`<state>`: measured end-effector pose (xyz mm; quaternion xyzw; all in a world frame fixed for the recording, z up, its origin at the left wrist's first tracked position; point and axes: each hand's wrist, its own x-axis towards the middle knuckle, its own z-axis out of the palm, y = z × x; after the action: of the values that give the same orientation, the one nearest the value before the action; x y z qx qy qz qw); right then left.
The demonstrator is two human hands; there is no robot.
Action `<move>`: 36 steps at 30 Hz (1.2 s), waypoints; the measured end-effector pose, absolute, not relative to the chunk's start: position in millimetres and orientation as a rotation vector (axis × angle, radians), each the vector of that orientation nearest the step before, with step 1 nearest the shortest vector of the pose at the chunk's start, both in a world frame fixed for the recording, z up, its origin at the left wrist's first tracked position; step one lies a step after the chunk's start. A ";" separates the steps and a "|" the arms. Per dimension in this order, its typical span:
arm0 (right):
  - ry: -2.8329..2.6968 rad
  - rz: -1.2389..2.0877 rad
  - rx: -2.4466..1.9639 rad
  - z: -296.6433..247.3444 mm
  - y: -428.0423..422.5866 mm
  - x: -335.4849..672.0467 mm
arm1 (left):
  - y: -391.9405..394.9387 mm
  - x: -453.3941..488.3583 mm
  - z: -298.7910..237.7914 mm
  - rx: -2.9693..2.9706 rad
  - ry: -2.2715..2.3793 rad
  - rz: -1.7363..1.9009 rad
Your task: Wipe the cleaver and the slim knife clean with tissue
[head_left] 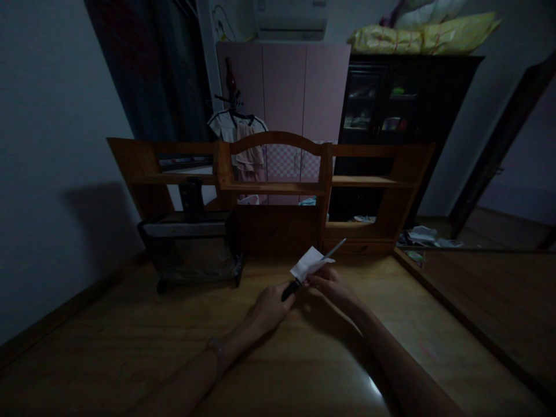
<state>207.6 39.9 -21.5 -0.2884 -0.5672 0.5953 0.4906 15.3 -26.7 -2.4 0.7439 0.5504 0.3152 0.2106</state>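
My left hand (pixel 270 308) is closed round the black handle of a knife (pixel 290 291), just above the wooden surface. The narrow blade points up and away to the right. A white paper tissue (pixel 309 263) lies over the middle of the blade, so only the tip shows beyond it. My right hand (pixel 332 288) pinches the tissue against the blade from below, close to the handle. Some of its fingertips are hidden behind the paper.
Left of my hands stands a black-framed box (pixel 195 255) with a see-through front and a black upright piece on top. Behind rises a wooden shelf unit (pixel 278 188). A raised wooden edge (pixel 452 307) borders the right side.
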 end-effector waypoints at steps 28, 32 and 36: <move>-1.406 1.405 -0.686 -18.4 39.1 208.8 | -25.5 14.8 -4.8 2.105 1.445 0.957; -1.424 1.390 -0.718 -13.9 33.6 208.6 | -28.1 14.7 -5.0 2.138 1.454 0.927; -1.443 1.375 -0.729 -7.6 27.0 208.1 | -29.8 15.9 -4.1 2.127 1.493 0.904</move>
<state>208.1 27.0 -7.6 -0.2998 -0.5936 0.5656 0.4877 15.9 -29.8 -4.1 0.7584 0.5324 0.3223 0.1939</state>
